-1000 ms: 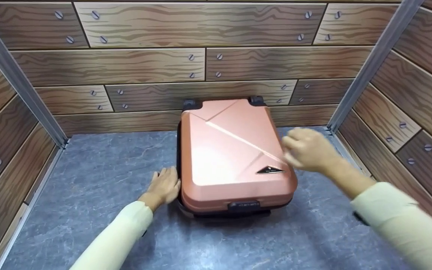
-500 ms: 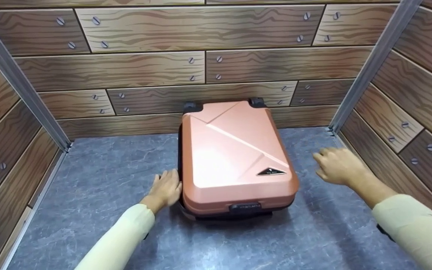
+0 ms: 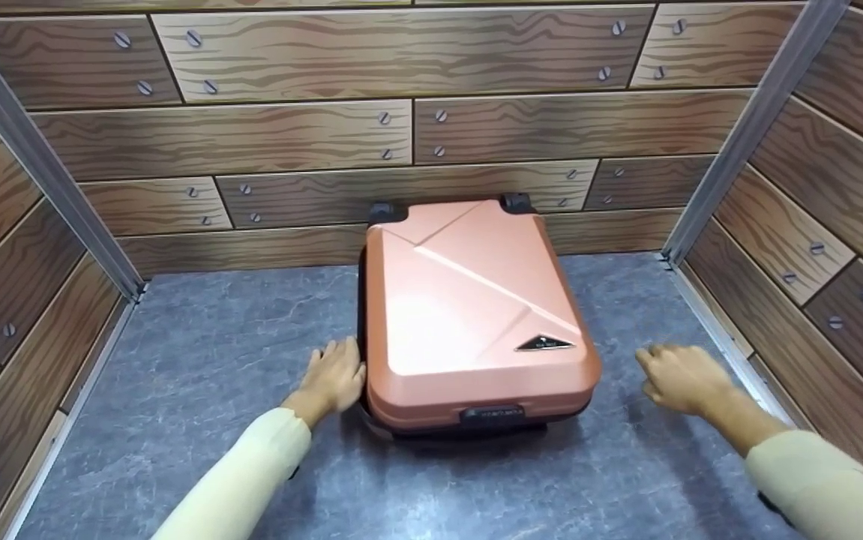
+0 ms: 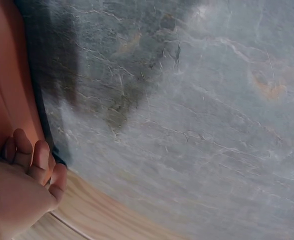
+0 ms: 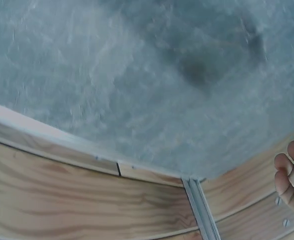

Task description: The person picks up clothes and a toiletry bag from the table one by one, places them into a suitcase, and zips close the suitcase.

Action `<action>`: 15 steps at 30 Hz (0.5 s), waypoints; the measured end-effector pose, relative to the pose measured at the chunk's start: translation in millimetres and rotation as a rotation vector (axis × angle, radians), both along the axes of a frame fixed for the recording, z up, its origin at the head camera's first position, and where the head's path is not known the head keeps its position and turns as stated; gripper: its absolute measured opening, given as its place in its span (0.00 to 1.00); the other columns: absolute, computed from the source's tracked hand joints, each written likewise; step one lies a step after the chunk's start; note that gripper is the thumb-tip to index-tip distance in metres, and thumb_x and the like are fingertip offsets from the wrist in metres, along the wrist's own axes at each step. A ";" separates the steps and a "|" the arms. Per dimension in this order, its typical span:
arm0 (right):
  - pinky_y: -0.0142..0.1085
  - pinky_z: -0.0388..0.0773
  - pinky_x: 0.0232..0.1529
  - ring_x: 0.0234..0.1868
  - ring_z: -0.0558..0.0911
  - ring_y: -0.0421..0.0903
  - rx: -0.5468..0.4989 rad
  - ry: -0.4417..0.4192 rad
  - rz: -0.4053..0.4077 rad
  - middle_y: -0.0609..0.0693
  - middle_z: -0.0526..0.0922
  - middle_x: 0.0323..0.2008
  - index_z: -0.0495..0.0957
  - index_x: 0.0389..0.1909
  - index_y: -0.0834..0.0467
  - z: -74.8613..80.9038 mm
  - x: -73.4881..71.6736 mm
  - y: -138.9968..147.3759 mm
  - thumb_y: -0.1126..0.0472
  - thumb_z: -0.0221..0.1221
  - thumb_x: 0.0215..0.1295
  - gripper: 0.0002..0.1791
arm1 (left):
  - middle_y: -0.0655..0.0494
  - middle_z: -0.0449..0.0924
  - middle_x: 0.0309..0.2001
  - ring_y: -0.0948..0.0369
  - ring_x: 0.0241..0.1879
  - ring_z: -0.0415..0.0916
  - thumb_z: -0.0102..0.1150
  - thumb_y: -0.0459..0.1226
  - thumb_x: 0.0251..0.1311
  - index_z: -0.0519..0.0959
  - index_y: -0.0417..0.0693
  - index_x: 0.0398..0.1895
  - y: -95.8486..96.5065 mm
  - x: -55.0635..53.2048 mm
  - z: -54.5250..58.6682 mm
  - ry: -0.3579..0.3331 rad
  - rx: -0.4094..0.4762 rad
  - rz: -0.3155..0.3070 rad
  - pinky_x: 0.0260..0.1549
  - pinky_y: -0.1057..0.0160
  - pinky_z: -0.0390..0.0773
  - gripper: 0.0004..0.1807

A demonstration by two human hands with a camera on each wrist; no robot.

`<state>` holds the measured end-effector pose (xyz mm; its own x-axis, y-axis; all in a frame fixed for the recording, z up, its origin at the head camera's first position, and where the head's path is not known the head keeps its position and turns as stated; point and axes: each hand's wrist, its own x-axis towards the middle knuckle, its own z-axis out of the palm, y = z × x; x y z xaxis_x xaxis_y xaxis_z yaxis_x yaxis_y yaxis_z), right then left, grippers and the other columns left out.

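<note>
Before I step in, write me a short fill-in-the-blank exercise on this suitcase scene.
1. In the head view, the left hand is at the ____ side of the suitcase.
2. The black badge on the lid has the shape of a ____.
3. The right hand holds ____.
4. At the end nearest the back wall, exactly ____ black corner pieces show.

Missing words: left; triangle; nothing; two.

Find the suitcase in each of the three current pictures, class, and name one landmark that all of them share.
Head: the rose-pink hard-shell suitcase lies near the centre, its two wheels toward the back wall.
Left wrist: only part of its pink shell shows, along the left edge.
Right wrist: not in it.
Shared landmark: the grey marbled floor.
</note>
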<state>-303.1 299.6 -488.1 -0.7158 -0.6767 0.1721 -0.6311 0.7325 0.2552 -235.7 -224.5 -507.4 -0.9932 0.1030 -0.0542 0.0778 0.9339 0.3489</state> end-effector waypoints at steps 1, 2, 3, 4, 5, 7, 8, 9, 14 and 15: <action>0.48 0.76 0.19 0.22 0.76 0.54 -0.004 -0.023 -0.016 0.55 0.76 0.26 0.70 0.34 0.61 -1.3 0.8 -3.6 0.60 0.64 0.49 0.15 | 0.34 0.61 0.72 0.37 0.73 0.56 0.39 0.42 0.74 0.55 0.29 0.73 0.5 -0.1 1.1 0.002 0.006 0.007 0.70 0.35 0.52 0.32; 0.48 0.77 0.20 0.23 0.77 0.55 -0.015 -0.049 -0.035 0.56 0.77 0.27 0.70 0.36 0.62 -2.0 1.4 -8.7 0.61 0.64 0.49 0.17 | 0.34 0.62 0.72 0.37 0.73 0.57 0.39 0.41 0.73 0.56 0.29 0.73 1.2 -0.4 1.6 0.013 0.017 0.016 0.69 0.35 0.54 0.32; 0.48 0.78 0.21 0.25 0.79 0.56 -0.036 -0.072 -0.052 0.56 0.78 0.30 0.69 0.39 0.62 -2.0 1.8 -15.2 0.62 0.65 0.49 0.18 | 0.34 0.62 0.72 0.37 0.72 0.57 0.39 0.41 0.74 0.56 0.29 0.73 1.9 -0.3 1.9 0.023 0.032 0.030 0.69 0.35 0.55 0.32; 0.49 0.79 0.23 0.28 0.80 0.57 -0.061 -0.090 -0.067 0.57 0.79 0.32 0.69 0.41 0.62 -2.1 2.0 -22.3 0.62 0.66 0.49 0.20 | 0.34 0.62 0.72 0.37 0.72 0.58 0.39 0.41 0.74 0.56 0.29 0.73 2.7 -0.2 1.1 0.038 0.051 0.048 0.69 0.36 0.56 0.31; 0.51 0.80 0.25 0.31 0.81 0.58 -0.092 -0.104 -0.075 0.58 0.79 0.34 0.69 0.42 0.62 -2.0 2.2 -30.0 0.63 0.67 0.48 0.21 | 0.33 0.62 0.71 0.36 0.72 0.58 0.39 0.41 0.74 0.56 0.29 0.73 3.9 0.8 0.4 0.045 0.083 0.072 0.69 0.37 0.56 0.31; 0.52 0.81 0.30 0.36 0.82 0.60 -0.156 -0.131 -0.074 0.59 0.80 0.38 0.71 0.46 0.63 -1.9 3.2 -46.1 0.63 0.67 0.49 0.23 | 0.31 0.66 0.68 0.35 0.69 0.62 0.39 0.40 0.75 0.59 0.28 0.71 7.4 4.3 -3.0 0.081 0.176 0.119 0.68 0.39 0.61 0.29; 0.53 0.81 0.32 0.39 0.83 0.61 -0.194 -0.143 -0.066 0.60 0.80 0.40 0.72 0.47 0.64 -1.8 4.7 -53.8 0.63 0.67 0.49 0.24 | 0.29 0.68 0.66 0.35 0.67 0.64 0.39 0.40 0.75 0.61 0.26 0.69 9.5 6.6 -5.5 0.100 0.229 0.139 0.67 0.39 0.63 0.28; 0.54 0.82 0.35 0.40 0.83 0.61 -0.231 -0.152 -0.052 0.60 0.80 0.42 0.73 0.49 0.64 -2.2 6.6 -60.4 0.64 0.67 0.49 0.25 | 0.29 0.70 0.63 0.34 0.66 0.66 0.39 0.40 0.76 0.63 0.26 0.67 11.6 9.0 -7.9 0.103 0.282 0.162 0.66 0.40 0.64 0.27; 0.55 0.82 0.41 0.43 0.83 0.62 -0.382 -0.205 -0.013 0.62 0.81 0.44 0.76 0.50 0.66 -4.2 16.3 -79.1 0.67 0.61 0.50 0.23 | 0.24 0.70 0.60 0.33 0.65 0.65 0.32 0.42 0.79 0.65 0.22 0.63 22.5 16.4 -13.2 0.056 0.551 0.235 0.66 0.41 0.63 0.28; 0.55 0.82 0.44 0.45 0.83 0.62 -0.405 -0.224 -0.011 0.63 0.81 0.46 0.76 0.52 0.67 -4.0 17.5 -81.0 0.68 0.60 0.51 0.24 | 0.24 0.70 0.60 0.34 0.65 0.65 0.30 0.43 0.79 0.66 0.22 0.62 23.9 16.4 -12.6 0.040 0.627 0.255 0.67 0.41 0.62 0.29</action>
